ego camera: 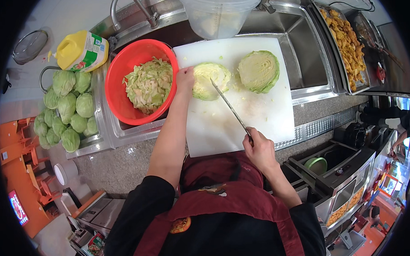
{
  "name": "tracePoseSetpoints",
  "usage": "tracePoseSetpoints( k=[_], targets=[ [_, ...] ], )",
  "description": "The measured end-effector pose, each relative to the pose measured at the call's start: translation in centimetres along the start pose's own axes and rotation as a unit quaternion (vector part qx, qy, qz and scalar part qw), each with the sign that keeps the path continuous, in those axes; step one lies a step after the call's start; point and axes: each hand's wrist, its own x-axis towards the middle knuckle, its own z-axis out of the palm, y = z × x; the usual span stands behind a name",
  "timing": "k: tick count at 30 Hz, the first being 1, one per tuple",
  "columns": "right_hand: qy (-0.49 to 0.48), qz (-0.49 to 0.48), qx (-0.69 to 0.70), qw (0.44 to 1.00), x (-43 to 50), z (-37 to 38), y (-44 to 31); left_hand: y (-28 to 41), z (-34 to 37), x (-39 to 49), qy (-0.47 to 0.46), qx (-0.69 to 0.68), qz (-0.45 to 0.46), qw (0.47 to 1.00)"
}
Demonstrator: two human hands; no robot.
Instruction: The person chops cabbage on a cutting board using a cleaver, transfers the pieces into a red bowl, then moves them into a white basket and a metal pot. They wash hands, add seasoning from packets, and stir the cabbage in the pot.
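On a white cutting board lie two cut cabbage pieces with their pale cut faces up. My left hand rests against the left edge of the nearer-left cabbage piece, steadying it between the bowl and the board. In my right hand is the handle of a kitchen knife, its blade slanting up and left so that the tip is over that piece's cut face. The other cabbage half sits apart on the right, untouched by either hand. Left of the board, a red plastic bowl holds chopped cabbage.
Whole cabbages are heaped on the left of the sink unit, below a yellow plastic jug. A clear plastic bucket stands behind the board. At right are a steel sink basin and a tray of yellowish cooked food.
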Motion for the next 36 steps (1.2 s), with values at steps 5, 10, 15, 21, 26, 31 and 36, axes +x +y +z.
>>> tracePoseSetpoints(
  k=[5,10,15,21,26,31,36],
  targets=[
    [-0.048,-0.001,-0.023,0.999,-1.1,0.3,0.3,-0.3,0.6,0.9,0.006,-0.017,-0.022,1.000],
    [-0.047,0.010,-0.046,0.998,1.3,2.8,-0.4,-0.4,0.5,0.9,-0.022,-0.011,-0.004,1.000],
    [-0.042,0.007,-0.051,0.998,5.0,4.4,-2.5,-0.1,0.4,0.5,-0.010,-0.003,0.002,1.000],
    [-0.049,0.212,0.170,0.961,1.3,-2.2,1.7,0.9,0.5,-1.0,-0.033,0.023,0.009,0.999],
    [-0.091,0.264,0.310,0.909,4.8,-1.2,6.8,1.7,0.5,-1.1,-0.082,0.088,0.034,0.992],
    [-0.111,0.331,0.338,0.874,5.7,0.5,6.5,-0.2,0.7,0.7,-0.049,0.100,0.034,0.993],
    [-0.194,0.242,0.404,0.861,6.4,3.7,5.6,1.5,0.8,-1.5,0.058,0.070,0.163,0.982]
  ],
)
